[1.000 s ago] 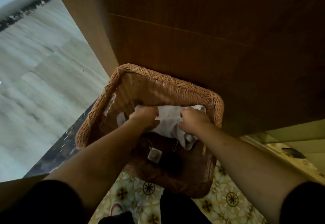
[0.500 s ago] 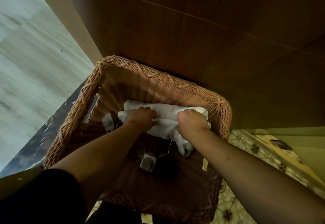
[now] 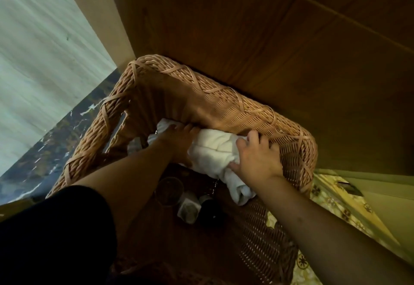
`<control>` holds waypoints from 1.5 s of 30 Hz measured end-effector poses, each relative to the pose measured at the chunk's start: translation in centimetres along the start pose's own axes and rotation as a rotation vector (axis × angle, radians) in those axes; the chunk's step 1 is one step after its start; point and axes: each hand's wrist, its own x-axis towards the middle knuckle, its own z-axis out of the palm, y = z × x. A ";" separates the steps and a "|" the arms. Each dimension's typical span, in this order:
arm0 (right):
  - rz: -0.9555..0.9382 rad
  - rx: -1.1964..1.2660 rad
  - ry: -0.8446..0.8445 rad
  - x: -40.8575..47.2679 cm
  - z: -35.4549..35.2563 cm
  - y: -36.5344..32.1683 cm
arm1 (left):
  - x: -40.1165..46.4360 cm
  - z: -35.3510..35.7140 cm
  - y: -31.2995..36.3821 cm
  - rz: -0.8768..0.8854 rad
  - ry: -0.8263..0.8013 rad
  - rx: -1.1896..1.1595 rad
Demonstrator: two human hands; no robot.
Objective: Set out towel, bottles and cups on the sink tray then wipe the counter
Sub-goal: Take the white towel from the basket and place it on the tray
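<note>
Wicker walls ring the basket [image 3: 224,103], and deep inside, at frame centre, we clamp both hands on the soft white towel [image 3: 212,152]: left hand [image 3: 179,137] closed over its far end, right hand [image 3: 257,157] gripping the bunched near end. We should lift it level, keeping the trailing roll clear of the clear cup [image 3: 169,191] and small dark bottles [image 3: 207,209] below.

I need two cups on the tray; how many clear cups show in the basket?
1: a clear cup on the wicker basket floor, below the left forearm. Others may hide under the arms or white towel.
</note>
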 end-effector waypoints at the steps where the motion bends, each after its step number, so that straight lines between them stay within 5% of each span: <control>1: 0.005 -0.016 0.021 -0.1 0.4 -0.1 | 0.5 0.3 0.0 -0.009 -0.005 0.015; 10: 0.146 0.003 -0.008 1.1 1.3 -1.7 | 2.2 1.9 1.4 -0.141 0.070 -0.065; 18: 0.031 0.046 -0.142 1.8 -0.6 -1.6 | 2.0 1.9 1.1 -0.148 0.118 -0.156; 27: -0.100 0.091 -0.074 -1.6 -4.6 -0.6 | -3.1 -2.1 2.2 -0.303 0.178 -0.184; 32: -0.186 0.045 0.104 -4.7 -9.2 1.5 | -8.6 -6.3 4.1 -0.377 0.271 -0.216; 45: -0.476 -0.044 0.545 -18.1 -27.6 6.5 | -24.6 -17.7 10.9 -0.457 0.866 -0.357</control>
